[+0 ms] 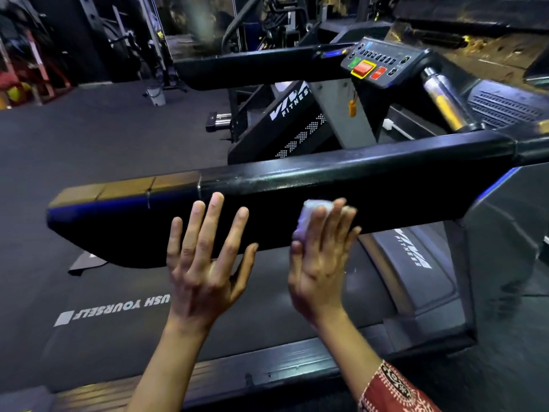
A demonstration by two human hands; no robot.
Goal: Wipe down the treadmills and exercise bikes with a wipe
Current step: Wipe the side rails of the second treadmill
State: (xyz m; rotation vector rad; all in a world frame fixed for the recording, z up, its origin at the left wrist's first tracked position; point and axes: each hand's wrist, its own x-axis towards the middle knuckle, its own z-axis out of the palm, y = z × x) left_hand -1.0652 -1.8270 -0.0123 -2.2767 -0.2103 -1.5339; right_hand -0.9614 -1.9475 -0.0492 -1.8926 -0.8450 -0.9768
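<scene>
Glossy black padded handrail [297,185], matt dark belt [237,316], shiny metal cylinder [439,96], soft white wipe [309,215]

Handrail [326,185], black with a tan-gold banded end; wipe [309,215], white; console [383,59], dark grey with red, yellow-bordered and green buttons; side panel [285,126], black with white lettering and checkered white chevrons; belt [118,292], dark grey, white lettering; sleeve [392,391], red with white-and-black print.

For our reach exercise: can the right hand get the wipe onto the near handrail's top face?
Probably yes. The right hand presses the wipe on the near handrail, on its side just under the top face, and nothing sits there to block it.
</scene>
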